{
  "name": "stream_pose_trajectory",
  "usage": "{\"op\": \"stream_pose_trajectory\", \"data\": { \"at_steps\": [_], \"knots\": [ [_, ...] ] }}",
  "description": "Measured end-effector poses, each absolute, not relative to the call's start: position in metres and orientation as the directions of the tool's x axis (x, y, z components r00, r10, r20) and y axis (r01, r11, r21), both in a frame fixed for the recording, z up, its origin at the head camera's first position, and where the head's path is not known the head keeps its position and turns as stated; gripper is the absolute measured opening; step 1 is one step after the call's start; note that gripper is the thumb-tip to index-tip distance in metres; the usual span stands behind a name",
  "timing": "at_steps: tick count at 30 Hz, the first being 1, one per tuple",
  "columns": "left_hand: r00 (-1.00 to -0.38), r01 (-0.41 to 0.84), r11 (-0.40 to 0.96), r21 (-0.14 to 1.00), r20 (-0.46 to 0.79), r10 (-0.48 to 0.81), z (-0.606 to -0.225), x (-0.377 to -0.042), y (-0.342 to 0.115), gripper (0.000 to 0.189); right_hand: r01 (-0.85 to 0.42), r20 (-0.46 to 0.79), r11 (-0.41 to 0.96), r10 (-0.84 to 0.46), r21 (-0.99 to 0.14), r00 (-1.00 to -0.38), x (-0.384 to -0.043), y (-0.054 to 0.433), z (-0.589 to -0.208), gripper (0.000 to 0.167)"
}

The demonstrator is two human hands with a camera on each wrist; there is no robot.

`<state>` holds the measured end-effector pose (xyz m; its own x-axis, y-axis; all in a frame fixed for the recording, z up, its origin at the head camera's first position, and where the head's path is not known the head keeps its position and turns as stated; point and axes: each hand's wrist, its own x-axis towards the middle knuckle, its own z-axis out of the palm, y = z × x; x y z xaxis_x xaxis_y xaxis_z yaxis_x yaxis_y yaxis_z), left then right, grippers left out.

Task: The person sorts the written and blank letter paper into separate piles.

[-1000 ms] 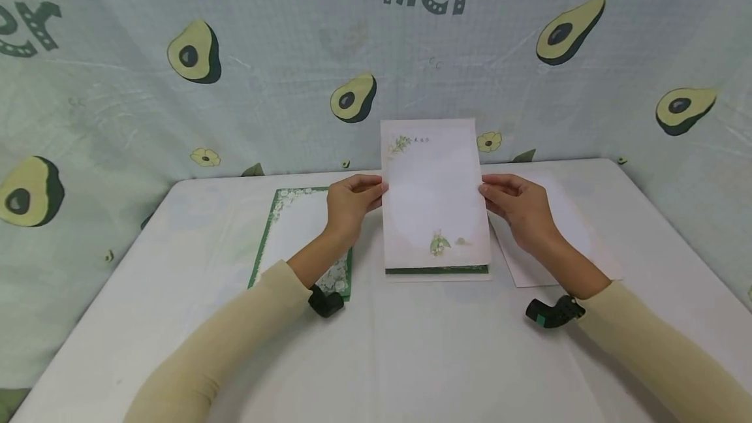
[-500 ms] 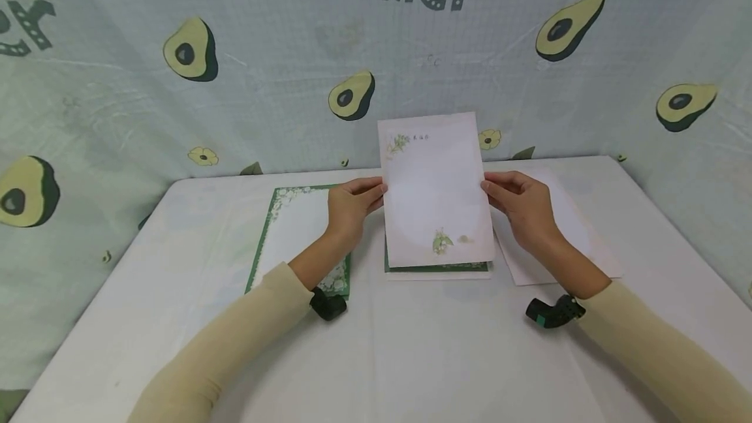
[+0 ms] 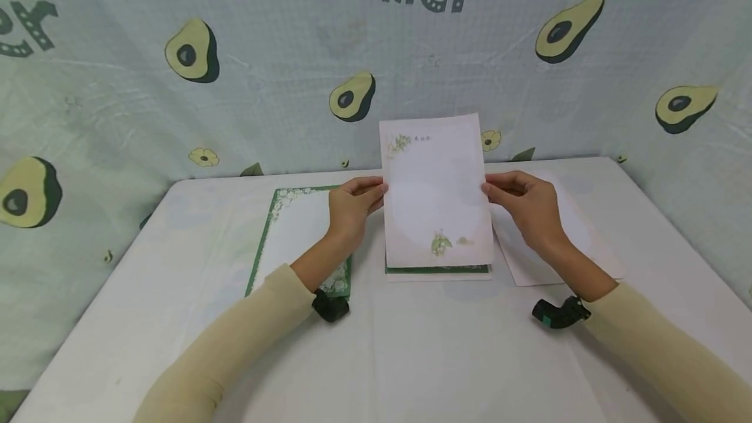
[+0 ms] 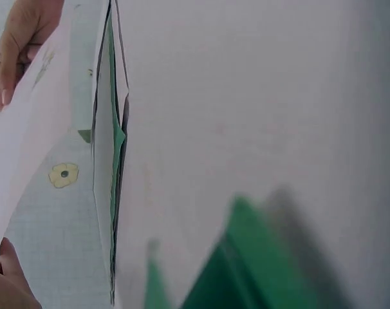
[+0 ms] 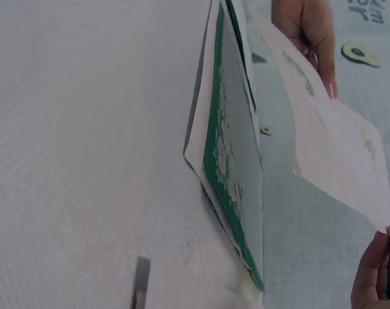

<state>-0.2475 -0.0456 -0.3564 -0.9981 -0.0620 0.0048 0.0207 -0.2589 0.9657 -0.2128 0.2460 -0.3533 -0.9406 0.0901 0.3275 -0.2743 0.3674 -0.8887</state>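
Note:
A pale pink sheet of letter paper with small green flower prints is held up above a stack in the middle of the table. My left hand pinches its left edge between thumb and fingers. At its right edge, my right hand pinches it the same way. In the right wrist view the sheet hangs apart from the stack, slightly bent. Beneath it lies a green-bordered floral sheet on top of another pale sheet; the held paper hides most of both in the head view.
To the left lies green-bordered floral paper, partly behind my left arm. Pale pink paper lies to the right, partly under my right forearm. A white cloth covers the table; an avocado-print curtain stands behind it.
The held sheet tilted up and showed more of the green border half a second ago, then came slightly lower. My right hand has shifted a little to the right.

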Motion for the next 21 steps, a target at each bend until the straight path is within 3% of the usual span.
{"op": "stream_pose_trajectory", "data": {
  "at_steps": [5,14,21],
  "knots": [
    [-0.998,0.031,-0.280,0.960,0.016,-0.056,-0.357,-0.247,-0.041,0.020,-0.273,0.327,0.354,0.102,-0.895,-0.939,-0.211,0.250,-0.353,0.037],
    [-0.998,0.042,-0.315,0.948,0.022,-0.067,-0.360,-0.250,-0.034,0.019,-0.228,0.248,0.170,0.109,-0.959,-0.963,-0.210,0.255,-0.348,0.041],
    [-0.997,0.029,-0.344,0.939,0.005,-0.071,-0.361,-0.250,-0.031,0.020,-0.212,0.223,0.116,0.097,-0.970,-0.970,-0.208,0.258,-0.348,0.041]
  ]
}}
